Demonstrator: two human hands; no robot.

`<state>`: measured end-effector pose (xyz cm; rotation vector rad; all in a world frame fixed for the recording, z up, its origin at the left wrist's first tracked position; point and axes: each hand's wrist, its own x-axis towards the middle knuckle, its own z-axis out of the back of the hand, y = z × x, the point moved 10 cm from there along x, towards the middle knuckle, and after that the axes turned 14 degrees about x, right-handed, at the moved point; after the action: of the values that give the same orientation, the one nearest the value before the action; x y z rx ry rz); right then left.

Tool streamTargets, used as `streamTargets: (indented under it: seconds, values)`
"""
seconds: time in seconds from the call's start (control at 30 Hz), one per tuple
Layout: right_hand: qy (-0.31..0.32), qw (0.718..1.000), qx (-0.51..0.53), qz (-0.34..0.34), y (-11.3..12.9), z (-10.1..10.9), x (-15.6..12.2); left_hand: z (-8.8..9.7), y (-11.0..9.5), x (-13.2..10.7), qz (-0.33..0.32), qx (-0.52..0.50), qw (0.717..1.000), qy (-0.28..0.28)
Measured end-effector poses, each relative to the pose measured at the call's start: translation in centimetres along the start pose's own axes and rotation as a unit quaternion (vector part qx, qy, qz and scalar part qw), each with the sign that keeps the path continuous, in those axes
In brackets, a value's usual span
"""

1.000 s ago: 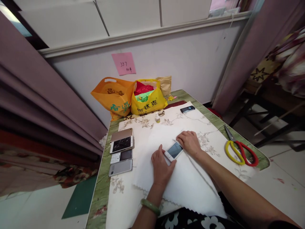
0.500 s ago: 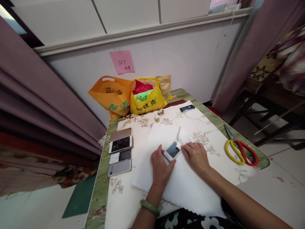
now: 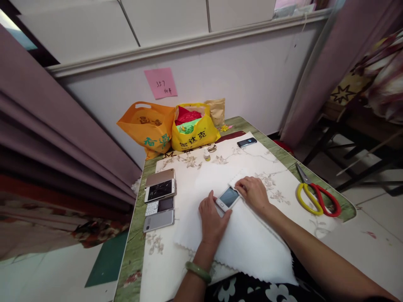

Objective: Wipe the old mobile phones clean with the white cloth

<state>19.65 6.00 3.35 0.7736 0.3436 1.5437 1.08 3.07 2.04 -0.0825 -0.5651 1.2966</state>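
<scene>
A small white smartphone [image 3: 228, 198] lies screen up on a white cloth [image 3: 252, 247] with a zigzag edge. My left hand [image 3: 213, 219], a green bangle [image 3: 198, 272] on its wrist, steadies the phone from the left, thumb at the lower edge and fingers at the upper left corner. Against the phone's upper right end, my right hand [image 3: 253, 192] pinches a fold of the cloth, its fingers closed. That end of the phone is partly hidden by the cloth and fingers.
Several phones [image 3: 159, 210] lie in a column at the left. Red and yellow scissors [image 3: 316, 195] rest at the right edge. A dark phone [image 3: 247, 142], a small bottle [image 3: 207, 155], an orange bag [image 3: 147, 126] and a yellow bag [image 3: 195, 132] are at the back.
My right hand has moved slightly up and left with the cloth, whose raised corner now folds down by the phone's top end. My left hand and the phone stay nearly in place.
</scene>
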Motion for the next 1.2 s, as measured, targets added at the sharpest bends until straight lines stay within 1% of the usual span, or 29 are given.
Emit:
streamTargets:
  seconds: [0.07, 0.13, 0.2, 0.3, 0.37, 0.43, 0.5, 0.57, 0.63, 0.7, 0.8, 0.87, 0.93, 1.1, 1.13, 1.2]
  values:
    - [-0.002, 1.000, 0.004, 0.007, -0.1, 0.4, -1.4, 0.0, 0.1, 0.0, 0.002, -0.002, 1.000, 0.001]
    - [0.004, 1.000, 0.014, 0.015, 0.5, 0.4, -2.7, -0.2, 0.2, 0.1, 0.005, -0.006, 1.000, 0.006]
    - [0.030, 0.998, 0.035, 0.042, 2.0, -0.5, -3.6, -0.3, 0.4, 0.1, 0.005, -0.008, 1.000, 0.006]
    - [0.077, 0.990, 0.065, 0.099, 4.7, -2.2, -4.3, -0.4, 0.4, 0.0, -0.010, -0.010, 1.000, -0.003]
    - [0.095, 0.985, 0.074, 0.123, 5.4, -2.6, -4.4, -0.5, 0.5, -0.1, -0.016, -0.013, 1.000, -0.007]
    - [0.106, 0.982, 0.077, 0.138, 4.8, -2.5, -4.1, -0.6, 0.7, -0.1, -0.010, -0.015, 1.000, -0.008]
    - [0.104, 0.981, 0.072, 0.148, 3.5, -1.9, -3.8, -0.6, 0.8, -0.1, -0.001, -0.015, 1.000, -0.006]
    - [0.078, 0.985, 0.055, 0.141, 2.0, -0.9, -3.2, -0.6, 0.8, 0.0, 0.006, -0.013, 1.000, -0.003]
    - [0.049, 0.989, 0.038, 0.132, 1.1, -0.1, -2.7, -0.5, 0.7, 0.1, 0.007, -0.015, 1.000, -0.001]
    - [0.055, 0.986, 0.037, 0.151, 1.8, -0.3, -2.6, -0.4, 0.7, 0.1, 0.004, -0.018, 1.000, -0.001]
    - [0.110, 0.968, 0.061, 0.218, 4.4, -1.7, -3.1, -0.3, 0.6, 0.2, -0.003, -0.023, 1.000, -0.005]
    - [0.130, 0.958, 0.075, 0.245, 5.3, -2.2, -3.3, -0.3, 0.7, 0.1, -0.004, -0.022, 1.000, -0.009]
    - [0.128, 0.957, 0.077, 0.250, 4.8, -1.9, -3.1, -0.3, 0.7, 0.1, -0.003, -0.019, 1.000, -0.007]
    - [0.069, 0.975, 0.037, 0.206, 0.9, 0.7, -1.5, -0.5, 0.6, 0.2, 0.001, -0.020, 1.000, 0.004]
    - [0.063, 0.977, 0.033, 0.203, 0.6, 1.0, -1.3, -0.5, 0.6, 0.2, 0.002, -0.021, 1.000, 0.006]
    - [0.071, 0.973, 0.038, 0.215, 1.2, 0.7, -1.4, -0.5, 0.6, 0.3, 0.002, -0.023, 1.000, 0.006]
